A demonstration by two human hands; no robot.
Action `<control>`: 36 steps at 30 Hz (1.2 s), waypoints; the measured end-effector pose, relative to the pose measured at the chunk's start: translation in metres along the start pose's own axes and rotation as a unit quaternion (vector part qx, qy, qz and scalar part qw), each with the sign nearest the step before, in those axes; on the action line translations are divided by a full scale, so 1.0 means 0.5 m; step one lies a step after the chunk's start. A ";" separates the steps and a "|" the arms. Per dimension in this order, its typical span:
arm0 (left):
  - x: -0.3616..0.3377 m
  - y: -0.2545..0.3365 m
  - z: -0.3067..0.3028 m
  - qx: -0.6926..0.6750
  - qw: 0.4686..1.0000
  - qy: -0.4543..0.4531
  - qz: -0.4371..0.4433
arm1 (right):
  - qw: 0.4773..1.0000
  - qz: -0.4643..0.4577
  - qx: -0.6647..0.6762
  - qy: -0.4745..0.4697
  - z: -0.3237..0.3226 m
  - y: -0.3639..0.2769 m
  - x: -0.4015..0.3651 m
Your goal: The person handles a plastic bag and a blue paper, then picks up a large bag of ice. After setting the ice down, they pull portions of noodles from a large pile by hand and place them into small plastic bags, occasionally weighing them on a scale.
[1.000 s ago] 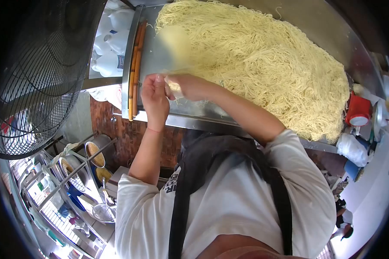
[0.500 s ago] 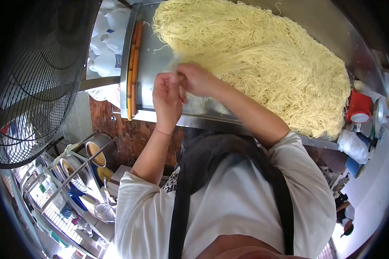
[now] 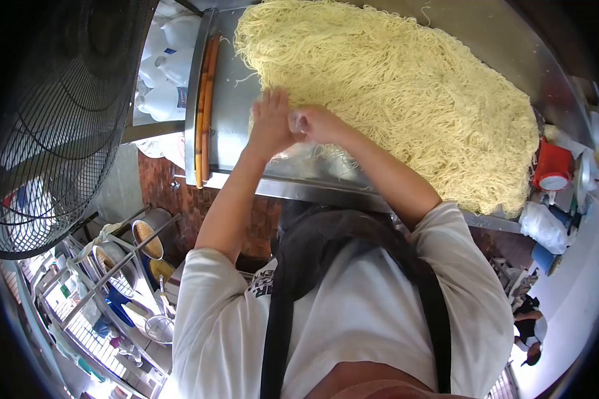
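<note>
A big heap of thin yellow noodles point(image 3: 406, 93) covers a steel table point(image 3: 293, 169). My left hand point(image 3: 269, 123) reaches forward with its fingers spread, fingertips at the near left edge of the heap. Right beside it, my right hand point(image 3: 319, 124) is closed around a small clear plastic bag point(image 3: 295, 122) that shows between the two hands. Both hands hover over the bare steel strip just in front of the noodles. My white sleeves and dark apron fill the bottom of the view.
Long orange sticks point(image 3: 205, 100) lie along the table's left rim. A large wire fan point(image 3: 60, 106) stands at left, white jugs point(image 3: 166, 73) beyond it. Metal pots point(image 3: 146, 233) and a strainer point(image 3: 158, 327) sit low at left. A red cup point(image 3: 551, 169) is at the right end.
My left hand has opened and pushed forward to the noodle heap's edge. My right hand moved slightly forward with it. A blurred clump held up a second ago is gone.
</note>
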State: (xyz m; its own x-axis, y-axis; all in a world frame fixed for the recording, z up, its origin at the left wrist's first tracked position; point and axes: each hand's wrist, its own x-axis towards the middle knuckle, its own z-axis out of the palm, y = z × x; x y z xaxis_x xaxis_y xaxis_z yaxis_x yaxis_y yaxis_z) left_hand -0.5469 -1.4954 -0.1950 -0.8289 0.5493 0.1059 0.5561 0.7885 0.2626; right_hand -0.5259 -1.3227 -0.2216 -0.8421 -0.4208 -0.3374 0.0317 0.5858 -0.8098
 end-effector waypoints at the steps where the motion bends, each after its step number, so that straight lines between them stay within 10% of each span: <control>1: 0.010 -0.006 0.020 0.016 0.999 -0.046 -0.013 | 0.999 -0.034 0.030 -0.009 0.000 0.006 -0.001; 5: 0.024 -0.045 0.064 0.011 0.970 -0.202 -0.138 | 0.991 -0.095 0.003 0.091 -0.004 0.029 -0.035; 9: -0.029 -0.066 -0.006 -0.182 0.967 -0.149 -0.102 | 0.900 -0.125 -0.314 0.274 0.031 -0.024 -0.061; 12: -0.038 -0.023 -0.128 -0.231 0.959 -0.160 -0.034 | 0.911 -0.254 -0.175 0.274 0.048 -0.048 0.003; 15: -0.059 -0.027 -0.167 -0.272 0.956 -0.103 -0.026 | 0.965 -0.241 -0.097 0.040 0.007 -0.060 0.052; 25: -0.070 -0.013 -0.234 -0.222 0.971 -0.071 -0.055 | 0.977 -0.125 -0.027 0.169 -0.133 0.008 0.039; 30: -0.063 -0.021 -0.191 -0.248 0.967 -0.055 -0.007 | 0.921 0.215 0.112 0.304 -0.255 0.064 -0.023; 34: -0.067 -0.060 -0.157 -0.222 0.970 -0.093 -0.045 | 0.878 0.110 -0.238 0.400 -0.433 0.294 -0.091; 36: -0.080 -0.070 -0.139 -0.201 0.973 -0.111 -0.026 | 0.879 0.212 -0.253 0.343 -0.546 0.267 -0.144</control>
State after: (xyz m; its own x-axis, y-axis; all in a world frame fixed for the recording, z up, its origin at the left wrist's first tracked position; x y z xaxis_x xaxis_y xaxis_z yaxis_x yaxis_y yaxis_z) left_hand -0.5374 -1.5642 -0.1418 -0.7969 0.5930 -0.1151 0.4081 0.6690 0.6213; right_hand -0.6078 -1.0252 -0.1742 -0.9443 0.3255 -0.0477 0.3241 0.8955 -0.3050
